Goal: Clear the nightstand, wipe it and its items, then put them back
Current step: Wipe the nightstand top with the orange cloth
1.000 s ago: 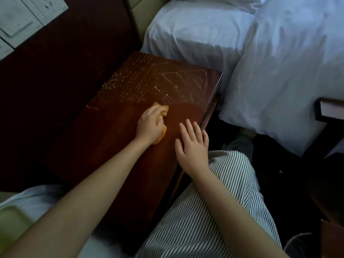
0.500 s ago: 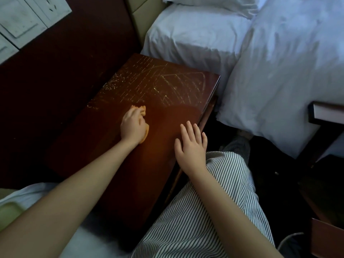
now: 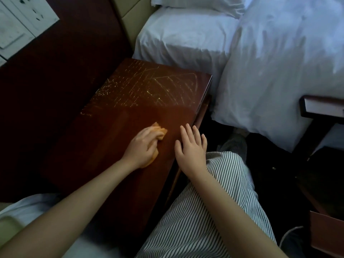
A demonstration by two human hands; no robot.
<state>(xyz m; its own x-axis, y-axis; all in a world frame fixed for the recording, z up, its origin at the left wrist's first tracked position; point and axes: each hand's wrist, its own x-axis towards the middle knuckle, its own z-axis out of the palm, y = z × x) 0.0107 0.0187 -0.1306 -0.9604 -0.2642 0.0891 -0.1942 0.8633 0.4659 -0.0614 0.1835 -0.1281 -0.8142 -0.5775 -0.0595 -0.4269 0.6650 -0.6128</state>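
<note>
While the left hand presses an orange cloth onto the dark wooden nightstand surface, I see its fingers curled round the wad, which bulges out past the fingertips and again under the heel of the palm. The right hand lies flat just to the right of them, its fingers straight and slightly spread, holding nothing. Their tips rest on the surface near its right edge and the wrist sits over a striped trouser leg. Beyond both sets of fingers, the far half of the surface carries a mesh of pale scratch marks; the patch right round the fingers looks smooth and glossy. Farther out past the fingertips lies a bed with white sheets, and to the right of the right fingers a white duvet hangs down. Far to the left of the left fingers I make out a white socket panel on the dark wall
</note>
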